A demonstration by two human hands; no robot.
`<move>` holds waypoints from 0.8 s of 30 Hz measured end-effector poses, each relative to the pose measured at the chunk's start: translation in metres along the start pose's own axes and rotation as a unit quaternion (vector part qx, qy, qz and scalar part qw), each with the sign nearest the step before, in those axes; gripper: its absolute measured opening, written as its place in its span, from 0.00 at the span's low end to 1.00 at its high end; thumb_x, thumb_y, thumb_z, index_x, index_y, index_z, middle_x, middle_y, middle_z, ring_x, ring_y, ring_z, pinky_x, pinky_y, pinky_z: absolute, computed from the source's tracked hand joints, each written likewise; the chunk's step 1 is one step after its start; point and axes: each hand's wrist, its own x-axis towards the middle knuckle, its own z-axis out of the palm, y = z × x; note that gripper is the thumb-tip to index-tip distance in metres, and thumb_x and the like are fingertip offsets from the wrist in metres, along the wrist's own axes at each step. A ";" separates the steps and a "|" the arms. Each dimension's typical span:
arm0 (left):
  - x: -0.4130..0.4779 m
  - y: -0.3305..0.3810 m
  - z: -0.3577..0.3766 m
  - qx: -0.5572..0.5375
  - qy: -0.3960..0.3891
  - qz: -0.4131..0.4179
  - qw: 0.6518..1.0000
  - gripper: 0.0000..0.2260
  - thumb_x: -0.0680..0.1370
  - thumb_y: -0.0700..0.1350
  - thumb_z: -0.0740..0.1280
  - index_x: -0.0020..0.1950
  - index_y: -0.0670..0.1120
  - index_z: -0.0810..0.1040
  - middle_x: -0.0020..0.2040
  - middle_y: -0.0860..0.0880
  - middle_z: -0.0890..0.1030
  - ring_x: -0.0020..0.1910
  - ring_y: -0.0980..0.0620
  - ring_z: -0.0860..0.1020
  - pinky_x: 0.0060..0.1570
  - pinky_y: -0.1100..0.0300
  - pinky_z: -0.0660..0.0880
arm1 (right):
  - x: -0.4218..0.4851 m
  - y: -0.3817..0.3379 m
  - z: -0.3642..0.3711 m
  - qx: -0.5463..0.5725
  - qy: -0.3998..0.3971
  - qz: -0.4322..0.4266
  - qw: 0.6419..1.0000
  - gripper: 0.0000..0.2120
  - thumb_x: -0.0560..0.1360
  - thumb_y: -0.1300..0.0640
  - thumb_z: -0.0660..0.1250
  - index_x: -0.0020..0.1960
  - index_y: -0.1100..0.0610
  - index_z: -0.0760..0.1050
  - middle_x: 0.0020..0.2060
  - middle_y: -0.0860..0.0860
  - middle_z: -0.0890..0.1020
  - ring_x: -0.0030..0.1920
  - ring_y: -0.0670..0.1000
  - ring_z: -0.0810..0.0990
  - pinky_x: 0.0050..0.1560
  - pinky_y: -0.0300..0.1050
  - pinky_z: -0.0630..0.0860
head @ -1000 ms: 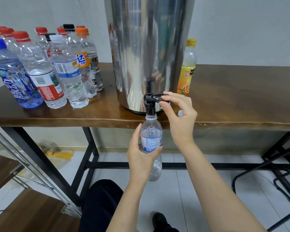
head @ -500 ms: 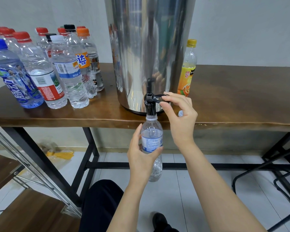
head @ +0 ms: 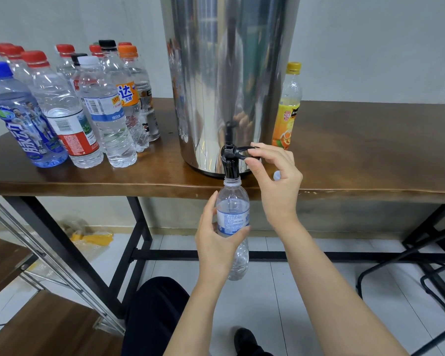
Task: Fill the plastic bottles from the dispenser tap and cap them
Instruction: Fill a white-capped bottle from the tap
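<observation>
Left hand: forearm rising from 6 o'clock, fingers and thumb curled round bottle, held upright. Right hand: at 1 o'clock of left, forearm entering from 5 o'clock, thumb and forefinger pinching lever of tap, other fingers loosely curled.

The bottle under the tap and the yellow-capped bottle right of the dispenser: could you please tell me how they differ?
The bottle under the tap is uncapped; the yellow-capped bottle is closed. The bottle under the tap is gripped in the air by the left hand, below the edge of the table; the yellow-capped bottle stands on the table. Its label is orange and yellow, the other's white and blue. Both are upright, clear plastic.
</observation>
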 end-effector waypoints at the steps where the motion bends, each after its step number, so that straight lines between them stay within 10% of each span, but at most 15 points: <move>1: 0.000 0.000 0.000 0.001 0.000 0.001 1.000 0.42 0.65 0.35 0.81 0.74 0.55 0.68 0.67 0.52 0.77 0.65 0.51 0.77 0.61 0.50 0.78 | 0.000 0.000 0.000 0.001 0.000 -0.001 1.000 0.05 0.75 0.52 0.71 0.50 0.49 0.81 0.51 0.41 0.82 0.57 0.46 0.78 0.60 0.41 0.72; 24: 0.000 0.001 0.000 -0.001 0.002 -0.002 1.000 0.42 0.65 0.34 0.81 0.74 0.54 0.69 0.67 0.52 0.77 0.65 0.52 0.77 0.62 0.49 0.78 | 0.000 0.000 0.000 0.005 0.001 0.000 1.000 0.05 0.74 0.52 0.71 0.50 0.48 0.81 0.51 0.41 0.82 0.57 0.46 0.78 0.60 0.43 0.73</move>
